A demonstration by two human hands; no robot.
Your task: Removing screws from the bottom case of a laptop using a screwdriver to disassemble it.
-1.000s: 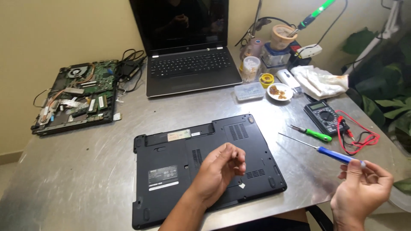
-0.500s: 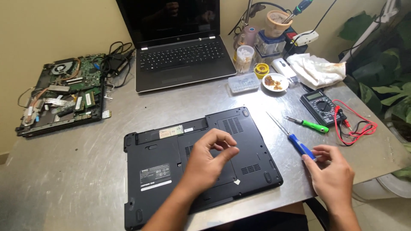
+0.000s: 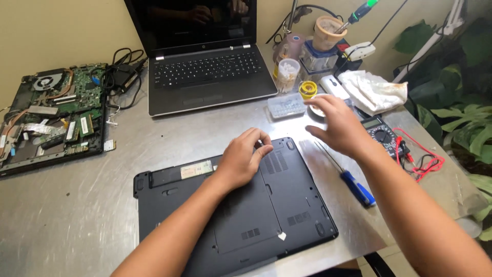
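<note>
A black laptop (image 3: 256,215) lies upside down on the metal table (image 3: 72,215) in front of me. My left hand (image 3: 243,160) rests on its base near the back edge. Its fingertips are pinched together, and I cannot see anything between them. My right hand (image 3: 335,125) hovers open with fingers spread over the table's back right, above a small dish it mostly hides. A blue-handled screwdriver (image 3: 353,183) lies on the table just right of the laptop, under my right forearm, and no hand touches it.
An open laptop (image 3: 205,66) stands at the back. A bare green motherboard (image 3: 51,113) lies at far left. A clear plastic box (image 3: 287,105), yellow roll (image 3: 307,90), white cloth (image 3: 374,90) and multimeter (image 3: 382,134) with red leads (image 3: 425,160) crowd the right. Plants (image 3: 461,113) border the right edge.
My right hand let go of the blue screwdriver, which now lies on the table, and moved up and back with fingers spread. My left hand stayed pinched on the laptop base.
</note>
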